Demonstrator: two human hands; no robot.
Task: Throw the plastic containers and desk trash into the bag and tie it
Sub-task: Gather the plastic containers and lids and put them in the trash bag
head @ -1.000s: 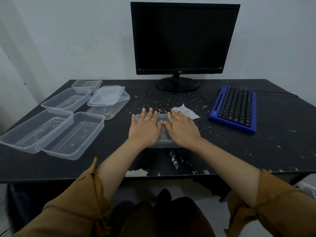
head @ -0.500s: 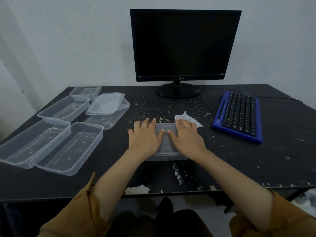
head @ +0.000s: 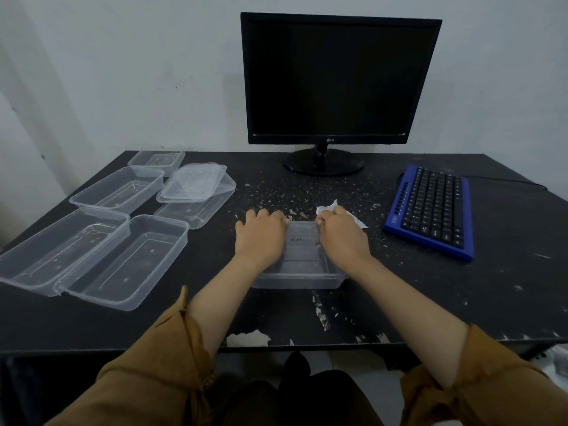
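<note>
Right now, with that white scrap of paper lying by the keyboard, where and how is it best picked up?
Pinch the crumpled paper at its raised far-left corner, coming from above with the right hand, which already lies over it. That corner curls up off the desk, while the end toward the blue keyboard lies flat and would probably be harder to get under.

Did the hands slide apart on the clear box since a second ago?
Yes. The left hand and right hand spread sideways, baring the middle of the clear box, which stays put near the paper scrap.
</note>
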